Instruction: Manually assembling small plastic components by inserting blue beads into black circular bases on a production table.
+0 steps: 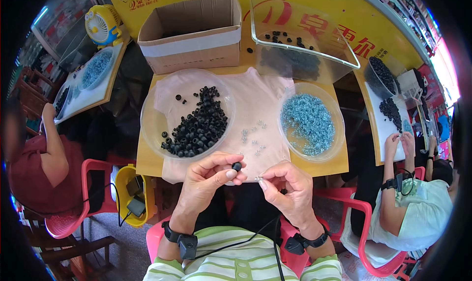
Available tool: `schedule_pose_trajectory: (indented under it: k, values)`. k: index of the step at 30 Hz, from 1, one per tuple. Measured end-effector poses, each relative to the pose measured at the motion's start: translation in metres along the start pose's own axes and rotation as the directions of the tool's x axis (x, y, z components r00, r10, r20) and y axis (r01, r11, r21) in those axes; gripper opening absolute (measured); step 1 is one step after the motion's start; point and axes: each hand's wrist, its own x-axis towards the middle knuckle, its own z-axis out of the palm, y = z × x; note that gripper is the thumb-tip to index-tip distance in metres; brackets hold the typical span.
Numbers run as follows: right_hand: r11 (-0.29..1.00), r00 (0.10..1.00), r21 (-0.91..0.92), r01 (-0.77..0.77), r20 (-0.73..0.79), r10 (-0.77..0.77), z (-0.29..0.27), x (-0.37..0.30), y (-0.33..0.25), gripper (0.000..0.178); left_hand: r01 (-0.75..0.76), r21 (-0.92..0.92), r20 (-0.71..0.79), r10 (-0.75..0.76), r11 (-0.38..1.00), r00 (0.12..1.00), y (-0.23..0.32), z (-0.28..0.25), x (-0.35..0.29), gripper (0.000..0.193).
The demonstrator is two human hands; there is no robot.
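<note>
Between the thumb and fingers of my left hand (209, 175) is a small black plastic cap (236, 166). My right hand (290, 185) pinches a tiny clear piece (258, 179) close beside it, the two parts apart. Something black also shows against the curled fingers of my right hand, mostly hidden. Several loose clear pieces (254, 140) lie on the pale pink cloth (246, 94) just beyond my hands. To the left, a round clear tub (149, 126) holds a heap of black caps (196, 128). On the right, another round tub (340, 133) holds small bluish clear pieces (309, 121).
At the back of the table (152, 165) stand a cardboard box (191, 49) and a rectangular clear bin (339, 67) with black parts. A yellow bucket (130, 182) sits low left. People work at side tables to the left and right. A yellow fan (101, 25) stands far left.
</note>
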Motion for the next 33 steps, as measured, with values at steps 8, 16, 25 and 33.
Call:
schedule_pose_trajectory:
  k: [8,16,25,33]
  values:
    - [0.987,0.987,0.000,0.162,0.014,-0.162,0.002,-0.003,-0.012,0.012,-0.016,-0.132,0.164,0.038,0.991,0.986,-0.014,0.003,-0.015,0.023]
    - [0.975,0.977,-0.072,0.211,0.047,-0.208,0.005,-0.005,-0.014,0.015,-0.064,-0.216,0.115,0.090,0.974,0.989,-0.024,0.004,-0.018,0.019]
    - [0.918,0.958,-0.273,0.287,0.081,-0.275,0.008,-0.007,-0.018,0.018,-0.032,-0.114,0.058,0.039,0.993,0.998,-0.023,0.007,-0.025,0.021]
    - [0.868,0.947,-0.379,0.322,0.122,-0.298,0.007,-0.003,-0.017,0.019,-0.043,0.043,0.023,0.042,0.998,0.999,-0.016,0.010,-0.021,0.024]
